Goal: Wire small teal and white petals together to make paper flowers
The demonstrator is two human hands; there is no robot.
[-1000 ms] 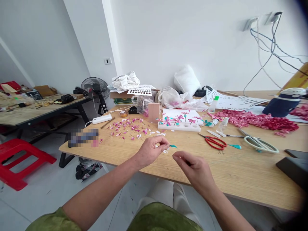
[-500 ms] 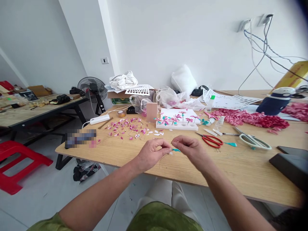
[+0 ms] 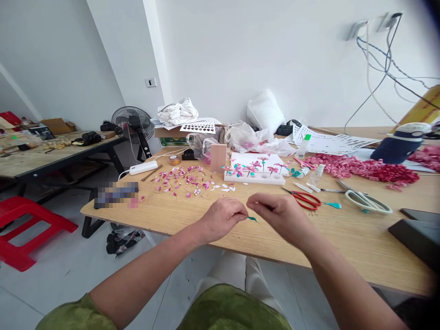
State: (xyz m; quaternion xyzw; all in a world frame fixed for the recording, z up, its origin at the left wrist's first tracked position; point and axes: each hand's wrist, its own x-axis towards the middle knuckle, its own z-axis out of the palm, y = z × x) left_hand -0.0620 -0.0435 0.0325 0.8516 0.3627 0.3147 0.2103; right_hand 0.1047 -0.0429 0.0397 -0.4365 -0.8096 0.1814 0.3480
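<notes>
My left hand is pinched shut on a small teal-wrapped flower stem just above the wooden table. My right hand is close beside it, fingers curled in a pinch near the stem's tip; what it grips is too small to make out. Loose pink petals lie scattered behind my left hand. A white foam block with several pink flowers on teal stems stands beyond my hands.
Red-handled scissors and pale green scissors lie to the right, near a heap of pink petals. A white power strip, plastic bags, a fan and a red stool are at left and back.
My right hand rose from the table front and came up beside my left hand at the teal stem. Both hands have since dropped slightly lower together.
</notes>
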